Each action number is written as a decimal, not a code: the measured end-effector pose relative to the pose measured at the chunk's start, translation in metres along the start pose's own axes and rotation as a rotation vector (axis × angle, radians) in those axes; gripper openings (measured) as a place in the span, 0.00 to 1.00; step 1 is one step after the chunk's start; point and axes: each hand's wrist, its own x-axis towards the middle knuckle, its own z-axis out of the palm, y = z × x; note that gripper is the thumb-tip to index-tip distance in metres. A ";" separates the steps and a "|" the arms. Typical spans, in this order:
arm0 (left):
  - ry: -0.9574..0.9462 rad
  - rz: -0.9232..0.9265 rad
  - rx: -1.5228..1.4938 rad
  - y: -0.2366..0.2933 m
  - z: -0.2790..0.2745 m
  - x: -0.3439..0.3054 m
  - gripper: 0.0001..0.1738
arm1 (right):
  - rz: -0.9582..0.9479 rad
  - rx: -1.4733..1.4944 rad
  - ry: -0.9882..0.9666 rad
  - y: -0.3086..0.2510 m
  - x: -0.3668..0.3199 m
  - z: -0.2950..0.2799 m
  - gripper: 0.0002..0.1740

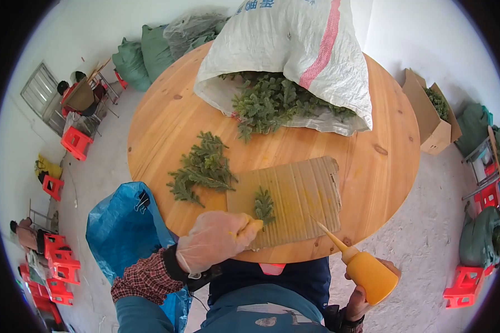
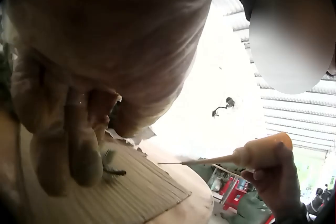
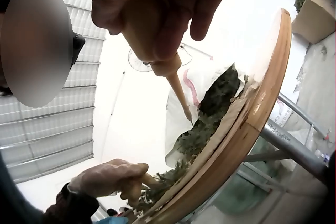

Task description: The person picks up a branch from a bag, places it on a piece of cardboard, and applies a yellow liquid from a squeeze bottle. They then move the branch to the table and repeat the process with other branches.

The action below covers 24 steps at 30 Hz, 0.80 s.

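My left hand (image 1: 219, 236), in a thin clear glove, pinches a small green needle-leaved sprig (image 1: 264, 206) over the cardboard sheet (image 1: 294, 194). In the left wrist view a short stem (image 2: 114, 172) pokes out beside the curled fingers (image 2: 84, 161). My right hand (image 1: 366, 291) grips a yellow squeeze bottle (image 1: 374, 277) past the table's near edge. Its long thin nozzle points up and left toward the cardboard, as the right wrist view also shows with the nozzle (image 3: 179, 92). Left of the cardboard lies a loose bunch of green sprigs (image 1: 203, 169).
On the round wooden table (image 1: 166, 116), a white woven sack (image 1: 283, 50) lies with its mouth toward me, spilling green branches (image 1: 278, 102). A blue bag (image 1: 125, 222) hangs at the near left edge. Red stools (image 1: 76, 143), green sacks (image 1: 155, 53) and a cardboard box (image 1: 428, 116) stand around.
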 end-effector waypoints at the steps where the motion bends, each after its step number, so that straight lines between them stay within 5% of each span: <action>1: -0.026 -0.031 0.031 -0.002 -0.005 -0.004 0.16 | 0.001 -0.001 0.001 -0.001 0.001 0.000 0.50; 3: -0.055 -0.063 0.065 -0.004 -0.009 -0.004 0.17 | -0.081 -0.026 -0.005 -0.004 0.005 0.001 0.50; 7: 0.214 0.075 0.223 -0.005 -0.006 0.005 0.25 | -0.051 0.097 -0.056 0.012 -0.003 0.000 0.49; 10: 0.268 0.340 0.434 -0.022 0.020 0.019 0.34 | -0.074 0.200 -0.104 0.014 -0.002 0.008 0.50; 14: 0.106 0.247 0.316 -0.033 0.038 0.022 0.40 | -0.213 0.282 -0.186 -0.001 0.006 0.029 0.50; 24: 0.141 0.241 0.383 -0.037 0.045 0.024 0.43 | -0.425 0.065 -0.290 -0.016 0.001 0.057 0.49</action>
